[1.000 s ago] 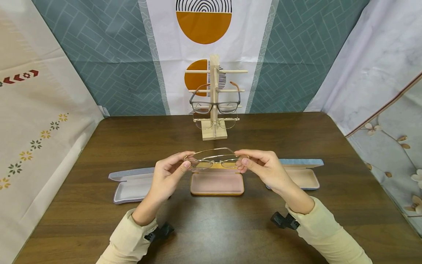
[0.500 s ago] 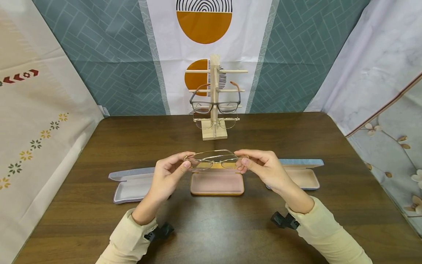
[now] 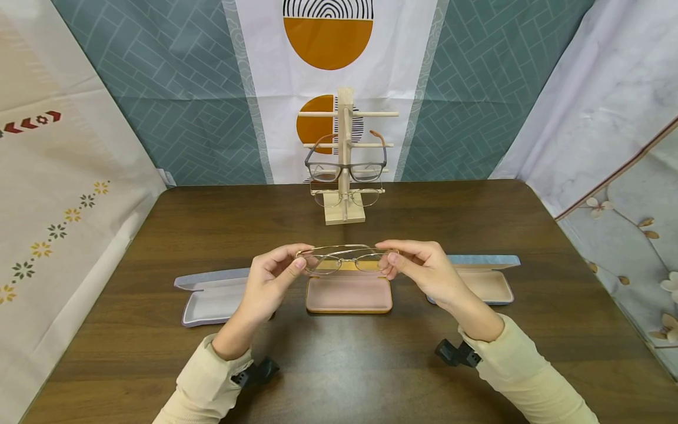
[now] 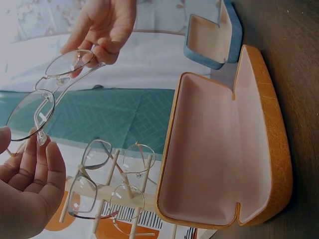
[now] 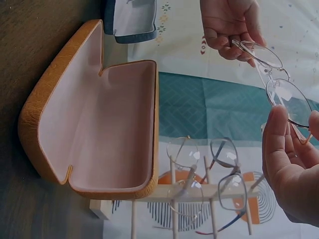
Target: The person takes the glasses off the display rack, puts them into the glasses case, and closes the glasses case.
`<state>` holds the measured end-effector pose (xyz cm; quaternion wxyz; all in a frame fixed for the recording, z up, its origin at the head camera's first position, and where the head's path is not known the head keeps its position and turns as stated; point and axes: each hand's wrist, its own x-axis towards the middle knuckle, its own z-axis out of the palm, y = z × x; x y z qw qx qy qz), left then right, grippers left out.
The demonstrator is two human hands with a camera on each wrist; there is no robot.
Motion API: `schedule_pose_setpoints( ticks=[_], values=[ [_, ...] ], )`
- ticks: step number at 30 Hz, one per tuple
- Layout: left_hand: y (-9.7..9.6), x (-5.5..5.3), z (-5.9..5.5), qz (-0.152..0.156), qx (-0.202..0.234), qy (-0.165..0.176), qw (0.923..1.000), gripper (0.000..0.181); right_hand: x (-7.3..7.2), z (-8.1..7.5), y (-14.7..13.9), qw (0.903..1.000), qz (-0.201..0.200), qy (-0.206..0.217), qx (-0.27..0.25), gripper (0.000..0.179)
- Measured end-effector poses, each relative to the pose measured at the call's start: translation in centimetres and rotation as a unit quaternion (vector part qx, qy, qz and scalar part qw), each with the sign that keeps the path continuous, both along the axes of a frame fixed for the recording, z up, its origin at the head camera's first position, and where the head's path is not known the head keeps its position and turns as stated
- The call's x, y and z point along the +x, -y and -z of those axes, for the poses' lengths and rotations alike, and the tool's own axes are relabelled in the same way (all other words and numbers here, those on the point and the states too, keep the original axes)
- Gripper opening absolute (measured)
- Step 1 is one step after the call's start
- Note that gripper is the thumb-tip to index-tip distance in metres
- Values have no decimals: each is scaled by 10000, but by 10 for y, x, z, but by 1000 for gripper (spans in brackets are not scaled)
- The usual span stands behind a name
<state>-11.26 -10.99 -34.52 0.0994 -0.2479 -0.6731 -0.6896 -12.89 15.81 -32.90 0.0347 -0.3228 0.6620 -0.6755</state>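
The glasses' [image 3: 346,260] legs [image 3: 344,245] have dipped towards the lenses [image 3: 325,266] — folding seems under way, unfinished. Thin, gold and roundish, they're held in the air, the open orange case [image 3: 349,296] at six o'clock — left hand [image 3: 270,278] pinching the nine-o'clock end, right hand [image 3: 428,268] the three-o'clock end.

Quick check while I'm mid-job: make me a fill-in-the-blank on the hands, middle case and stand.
1. The left hand and right hand grip the gold-rimmed glasses at ____ ends.
2. The middle orange case is lined in ____.
3. The wooden stand bears ____ pairs of glasses.

Missing words: opposite; pink; two.
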Motion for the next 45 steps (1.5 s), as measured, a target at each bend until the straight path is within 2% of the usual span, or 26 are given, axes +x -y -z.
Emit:
schedule_pose_setpoints(
  ticks=[5, 17, 32, 45],
  values=[
    [0, 1, -1, 40, 31, 17, 10000, 18, 0, 0, 0, 10000, 26, -13, 53, 25],
    [-1, 1, 0, 171, 149, -2, 9997, 17, 1, 0, 0, 9981, 428, 140, 410, 24],
    [0, 0, 3, 214, 362, 474, 9980, 19, -1, 3, 2, 9952, 521, 491, 664, 23],
    [3, -1, 8, 235, 141, 794, 9965, 21, -3, 12, 3, 9952, 409, 690, 568, 26]
  ],
)
